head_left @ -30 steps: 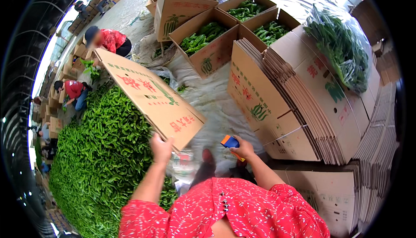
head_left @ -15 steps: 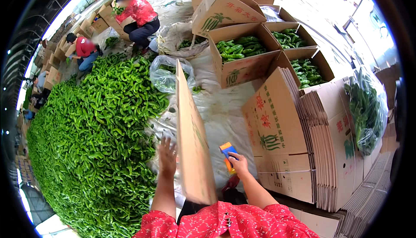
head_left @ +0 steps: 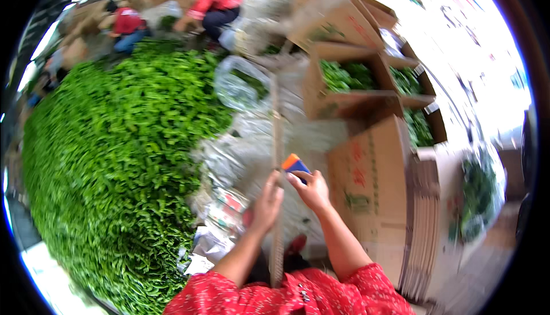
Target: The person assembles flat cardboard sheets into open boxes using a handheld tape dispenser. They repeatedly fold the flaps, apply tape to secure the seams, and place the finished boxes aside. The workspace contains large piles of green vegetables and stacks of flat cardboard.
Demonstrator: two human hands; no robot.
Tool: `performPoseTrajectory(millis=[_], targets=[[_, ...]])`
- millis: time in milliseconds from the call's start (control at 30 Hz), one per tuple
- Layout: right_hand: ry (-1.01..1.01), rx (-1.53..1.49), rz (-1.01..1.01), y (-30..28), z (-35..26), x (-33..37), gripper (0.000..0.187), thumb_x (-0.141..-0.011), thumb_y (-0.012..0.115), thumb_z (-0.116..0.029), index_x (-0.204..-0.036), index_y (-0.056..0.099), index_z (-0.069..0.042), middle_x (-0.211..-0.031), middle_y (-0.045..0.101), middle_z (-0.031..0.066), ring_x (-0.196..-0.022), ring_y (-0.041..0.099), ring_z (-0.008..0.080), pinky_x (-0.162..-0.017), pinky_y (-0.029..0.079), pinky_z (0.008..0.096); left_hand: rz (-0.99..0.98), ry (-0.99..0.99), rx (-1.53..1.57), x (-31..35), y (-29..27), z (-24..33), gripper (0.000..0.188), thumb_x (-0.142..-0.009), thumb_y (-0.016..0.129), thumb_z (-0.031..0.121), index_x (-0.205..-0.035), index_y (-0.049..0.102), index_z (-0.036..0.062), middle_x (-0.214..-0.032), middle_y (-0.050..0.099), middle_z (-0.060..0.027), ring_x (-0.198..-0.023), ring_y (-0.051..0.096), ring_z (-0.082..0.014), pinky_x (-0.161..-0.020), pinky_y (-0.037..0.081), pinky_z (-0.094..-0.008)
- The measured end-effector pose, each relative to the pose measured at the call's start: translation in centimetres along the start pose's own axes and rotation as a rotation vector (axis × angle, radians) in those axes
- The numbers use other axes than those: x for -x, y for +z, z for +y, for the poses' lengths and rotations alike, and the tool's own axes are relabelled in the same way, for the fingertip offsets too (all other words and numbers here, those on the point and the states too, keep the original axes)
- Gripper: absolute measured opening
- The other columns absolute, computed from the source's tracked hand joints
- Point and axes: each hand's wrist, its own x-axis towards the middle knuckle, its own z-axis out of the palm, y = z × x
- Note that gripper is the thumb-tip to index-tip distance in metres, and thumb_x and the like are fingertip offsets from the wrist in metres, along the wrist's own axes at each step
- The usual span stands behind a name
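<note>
A flattened cardboard box stands on edge in front of me, seen edge-on as a thin strip. My left hand grips its left side near the lower part. My right hand is closed on a small blue and orange tape dispenser, held right beside the cardboard's edge. Both forearms come up from red patterned sleeves at the bottom of the view.
A large heap of green peppers covers the left. Clear plastic bags lie ahead. A stack of flattened cartons leans at the right, with open boxes of peppers behind. Two people in red crouch at the far side.
The flat carton has swung from tilted and face-on to standing edge-on. My left hand has slid along it and my right hand with the dispenser has come close to its edge.
</note>
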Motion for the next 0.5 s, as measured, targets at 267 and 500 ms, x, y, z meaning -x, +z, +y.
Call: performPoseTrajectory(millis=[267, 500], targets=[[0.05, -0.031, -0.374, -0.6, 1.3, -5.2, 0.052, -0.077, 0.071, -0.052, -0.103, 0.072, -0.007, -0.081, 0.068, 0.0074, -0.077, 0.064, 0.014, -0.071, 0.05, 0.0299, -0.137, 0.409, -0.298, -2.8, -1.1, 0.8, 0.059, -0.087, 0.06, 0.011, -0.142, 0.037, 0.0082, -0.145, 0.039, -0.0117, -0.131, 0.042, -0.0269, -0.107, 0.037, -0.0393], [0.216, -0.401, -0.53, -0.9, 1.6, -5.0, 0.055, -0.079, 0.069, -0.054, -0.104, 0.071, -0.005, -0.082, 0.066, 0.0043, -0.069, 0.062, 0.0152, -0.062, 0.049, 0.0306, -0.307, 0.211, -0.137, -3.8, -2.5, 1.1, 0.054, -0.084, 0.062, 0.009, -0.135, 0.044, 0.009, -0.144, 0.041, -0.0105, -0.132, 0.041, -0.0279, -0.108, 0.035, -0.039]])
